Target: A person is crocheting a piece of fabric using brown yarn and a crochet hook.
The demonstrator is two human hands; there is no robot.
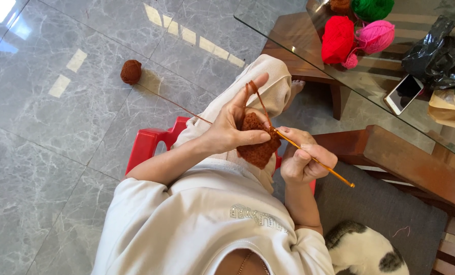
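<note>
Left hand [232, 127] fingers pinch rust-brown crochet piece [258, 145]; right hand [301, 158] fingers grip orange hook [314, 160] (black bag's [439, 53] contents hidden).

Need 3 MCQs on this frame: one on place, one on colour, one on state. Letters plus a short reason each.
1. Where does the brown yarn ball lie?
A. on the glass table
B. on the grey marble floor
C. on the red stool

2. What colour is the crochet hook?
A. orange
B. blue
C. white

3. How does the brown crochet piece sit?
A. flat on the floor
B. hanging from the table edge
C. pinched in the left hand

Answers:
1 B: the ball rests on the floor, its strand running up to the hands.
2 A: the orange shaft shows in the right hand.
3 C: the left hand pinches it with thumb and fingers, over the lap.
</note>
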